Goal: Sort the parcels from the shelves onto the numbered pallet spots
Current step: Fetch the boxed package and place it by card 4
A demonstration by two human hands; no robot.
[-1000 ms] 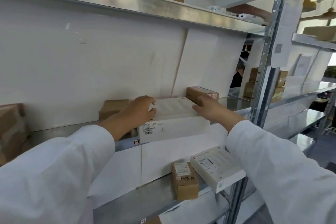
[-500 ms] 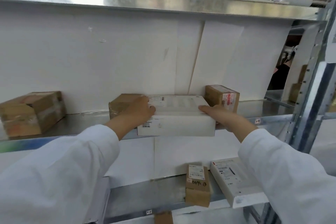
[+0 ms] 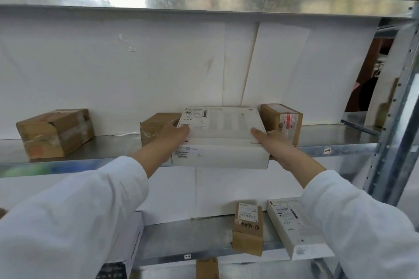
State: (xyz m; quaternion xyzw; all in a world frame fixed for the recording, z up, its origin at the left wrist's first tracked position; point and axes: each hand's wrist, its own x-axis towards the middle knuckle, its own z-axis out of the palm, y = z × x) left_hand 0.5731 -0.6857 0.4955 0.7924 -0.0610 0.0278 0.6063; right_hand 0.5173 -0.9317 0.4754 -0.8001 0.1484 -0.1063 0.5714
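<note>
Both hands have slid outward on the white parcel (image 3: 223, 138). The right hand (image 3: 275, 145) now wraps its right front corner, thumb on top, and the left hand (image 3: 174, 135) grips the left edge. Clamped between them, the parcel sits straight ahead on the middle shelf (image 3: 328, 140), its front face overhanging the lip and its long axis left to right — both hands equally near. It is smooth white card, flat and labelled, flanked closely by a left brown carton (image 3: 154, 125) and a right brown carton (image 3: 281, 120), both taped.

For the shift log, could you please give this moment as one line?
left hand: grips left side of white parcel | right hand: grips its right side | parcel: overhangs shelf edge
</note>
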